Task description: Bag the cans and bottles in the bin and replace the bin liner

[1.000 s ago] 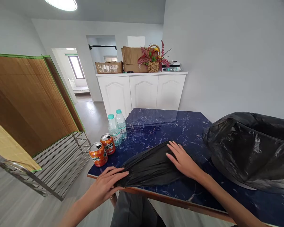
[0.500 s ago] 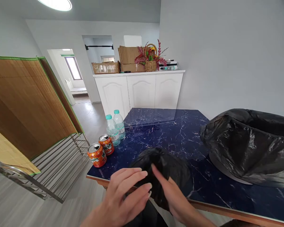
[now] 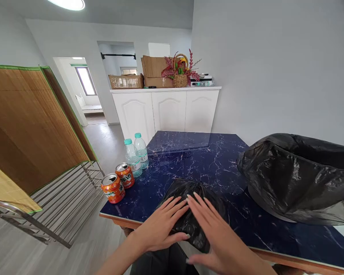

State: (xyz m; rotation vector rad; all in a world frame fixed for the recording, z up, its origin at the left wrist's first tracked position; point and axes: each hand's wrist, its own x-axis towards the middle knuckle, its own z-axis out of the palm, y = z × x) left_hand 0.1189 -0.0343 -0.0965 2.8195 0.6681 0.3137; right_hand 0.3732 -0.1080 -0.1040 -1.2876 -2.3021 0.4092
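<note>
A bunched black plastic bag (image 3: pixel 186 188) lies at the front edge of the dark blue marbled table (image 3: pixel 186 152), partly hanging over it. My left hand (image 3: pixel 164 225) rests flat on the bag's left side, fingers stretched out and thumb apart. On the bag's right side lies my right hand (image 3: pixel 210 225), also open, its fingertips close to those of the left. Both palms hide much of the bag, and what is inside it cannot be seen.
Two orange soda cans (image 3: pixel 112 188) and two clear water bottles (image 3: pixel 133 158) with teal caps stand along the table's left edge. A bin lined with a black bag (image 3: pixel 292 179) stands at the right. Left of the table is a metal rack (image 3: pixel 65 206); behind it, a white cabinet (image 3: pixel 167 110).
My hands have gone from being raised and curled around the bag to lying flat on it with fingers stretched. The view has shifted slightly to the right.
</note>
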